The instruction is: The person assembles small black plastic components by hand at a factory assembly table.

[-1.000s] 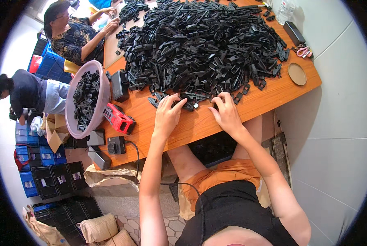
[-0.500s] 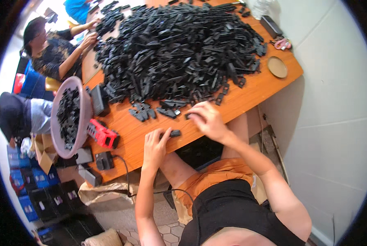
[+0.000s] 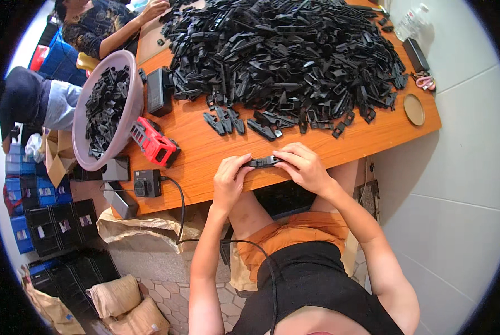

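Observation:
A small black plastic part (image 3: 263, 162) is stretched level between my two hands above the table's near edge. My left hand (image 3: 230, 177) pinches its left end, and my right hand (image 3: 306, 169) grips the right end with thumb and fingers. Whether it is one piece or two fitted together, I cannot tell. Just beyond my hands lies a short row of long black plastic parts (image 3: 224, 121). Behind that row rises a large heap of similar black parts (image 3: 283, 56), with some small square-holed pieces (image 3: 339, 129) at its near edge.
Left on the wooden table (image 3: 188, 167) are a red toy truck (image 3: 156, 144), a black box (image 3: 159, 92) and a corded black device (image 3: 147, 183). A pink basin (image 3: 136, 106) holds more parts. Scissors (image 3: 424, 82) and a round lid (image 3: 413, 110) lie right. A co-worker's arm (image 3: 124, 33) shows far left.
My right hand has come back from the parts by the heap and met my left hand. Both now hold the black part between them. The view has shifted.

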A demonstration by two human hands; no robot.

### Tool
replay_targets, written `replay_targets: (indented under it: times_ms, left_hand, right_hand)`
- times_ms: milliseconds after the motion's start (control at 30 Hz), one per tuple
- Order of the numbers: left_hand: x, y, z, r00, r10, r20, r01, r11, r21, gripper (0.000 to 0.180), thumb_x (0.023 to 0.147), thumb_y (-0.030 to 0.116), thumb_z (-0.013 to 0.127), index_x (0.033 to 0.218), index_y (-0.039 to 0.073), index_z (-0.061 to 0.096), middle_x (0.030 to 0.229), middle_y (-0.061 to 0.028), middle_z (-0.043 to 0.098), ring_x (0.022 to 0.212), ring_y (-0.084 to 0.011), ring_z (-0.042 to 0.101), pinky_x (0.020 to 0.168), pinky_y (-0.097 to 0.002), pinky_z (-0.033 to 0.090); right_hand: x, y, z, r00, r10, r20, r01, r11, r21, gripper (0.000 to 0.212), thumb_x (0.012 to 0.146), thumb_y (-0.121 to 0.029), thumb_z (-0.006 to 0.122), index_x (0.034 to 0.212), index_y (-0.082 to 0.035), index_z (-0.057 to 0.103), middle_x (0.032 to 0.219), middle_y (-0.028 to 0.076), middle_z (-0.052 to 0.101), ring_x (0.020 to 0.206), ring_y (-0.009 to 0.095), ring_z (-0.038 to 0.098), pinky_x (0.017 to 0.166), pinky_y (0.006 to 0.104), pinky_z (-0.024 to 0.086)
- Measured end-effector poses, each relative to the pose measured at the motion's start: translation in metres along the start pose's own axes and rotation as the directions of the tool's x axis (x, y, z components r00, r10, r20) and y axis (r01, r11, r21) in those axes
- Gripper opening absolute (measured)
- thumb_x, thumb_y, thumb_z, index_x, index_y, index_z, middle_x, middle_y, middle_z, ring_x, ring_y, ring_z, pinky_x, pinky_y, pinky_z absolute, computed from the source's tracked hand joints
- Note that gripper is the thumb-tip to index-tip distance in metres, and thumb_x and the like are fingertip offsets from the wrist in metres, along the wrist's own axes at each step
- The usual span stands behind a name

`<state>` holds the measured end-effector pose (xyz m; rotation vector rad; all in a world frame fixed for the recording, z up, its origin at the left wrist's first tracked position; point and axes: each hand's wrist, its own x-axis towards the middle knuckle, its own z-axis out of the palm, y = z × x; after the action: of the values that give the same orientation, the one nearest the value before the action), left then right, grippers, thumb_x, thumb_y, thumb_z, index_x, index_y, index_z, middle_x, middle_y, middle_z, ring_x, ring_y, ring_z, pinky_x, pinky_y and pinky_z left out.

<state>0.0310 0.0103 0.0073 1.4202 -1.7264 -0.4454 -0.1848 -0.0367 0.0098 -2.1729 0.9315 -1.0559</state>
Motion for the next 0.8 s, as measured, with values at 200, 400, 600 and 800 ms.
replay_targets:
  times_ms: [200,400,600,800]
  left_hand:
    - [0.003,0.004,-0.006,1.000,0.017,0.007,-0.017,1.000,0.025,0.029,0.071,-0.006,0.072,0.099,0.001,0.067,0.091,-0.0131,0.067,0.086,-0.0277,0.064,0.074,-0.0345,0.052]
    - [0.005,0.001,-0.006,0.998,0.060,0.024,-0.061,0.998,0.021,0.031,0.072,0.001,0.073,0.102,0.004,0.069,0.090,-0.0127,0.067,0.086,-0.0278,0.063,0.075,-0.0355,0.052]
    - [0.004,0.006,-0.006,0.993,0.055,0.107,-0.049,0.997,-0.062,0.031,0.073,-0.001,0.072,0.104,0.003,0.069,0.090,-0.0105,0.070,0.082,-0.0258,0.064,0.076,-0.0348,0.053]
    - [0.030,-0.017,-0.013,0.968,0.100,-0.232,-0.040,0.968,0.248,0.039,0.083,-0.006,0.056,0.121,0.002,0.058,0.117,-0.0164,0.060,0.102,-0.0302,0.058,0.088,-0.0389,0.047]
  right_hand:
    - [-0.002,-0.001,0.000,0.998,-0.055,-0.035,0.055,0.998,0.005,0.027,0.073,-0.007,0.074,0.099,-0.001,0.067,0.094,0.010,0.067,0.089,0.026,0.063,0.076,0.0378,0.050]
    - [0.008,-0.007,0.002,0.997,-0.069,0.017,0.070,0.995,-0.074,0.025,0.070,-0.010,0.076,0.093,-0.004,0.070,0.090,0.007,0.069,0.086,0.024,0.064,0.074,0.0348,0.050]
    - [0.002,-0.005,0.003,0.997,-0.060,0.049,0.063,0.996,-0.062,0.026,0.069,-0.011,0.077,0.094,-0.006,0.070,0.090,0.006,0.067,0.087,0.024,0.062,0.078,0.0356,0.049]
    - [-0.023,-0.013,-0.035,0.923,-0.208,0.324,0.220,0.975,-0.001,0.029,0.070,-0.014,0.076,0.097,-0.010,0.069,0.095,0.004,0.066,0.093,0.023,0.061,0.083,0.0368,0.047]
